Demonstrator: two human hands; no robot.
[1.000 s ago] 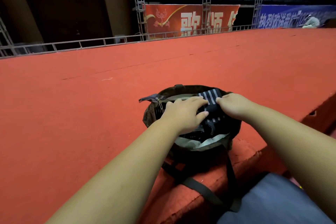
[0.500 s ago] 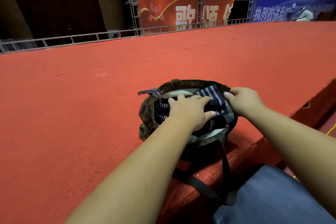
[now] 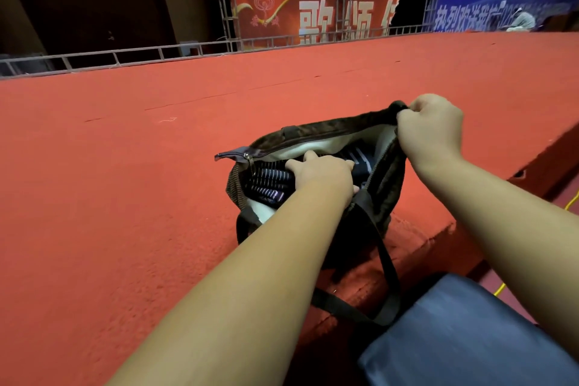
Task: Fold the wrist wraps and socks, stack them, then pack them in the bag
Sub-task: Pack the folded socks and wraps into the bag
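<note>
Holding one bag (image 3: 329,130) open: my right hand (image 3: 432,128) pinches its rim, my left hand (image 3: 319,174) clasps the striped stack (image 3: 266,180) inside.

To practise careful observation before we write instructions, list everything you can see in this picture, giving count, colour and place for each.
bag: one, brown with pale lining, open, near the carpet's front edge
striped stack: one bundle, dark with pale stripes, inside the bag
zip pull: one, metal, left end of the bag's mouth
strap: one, dark, hanging over the carpet's edge
carpet: one, red, across the scene
cushion: one, blue-grey, bottom right
cable: one, yellow, right edge
railing: one, grey metal, behind the carpet
red banner: one, back wall
blue banner: one, back right
left hand: on the striped stack in the bag
right hand: gripping the bag's rim at its right end
</note>
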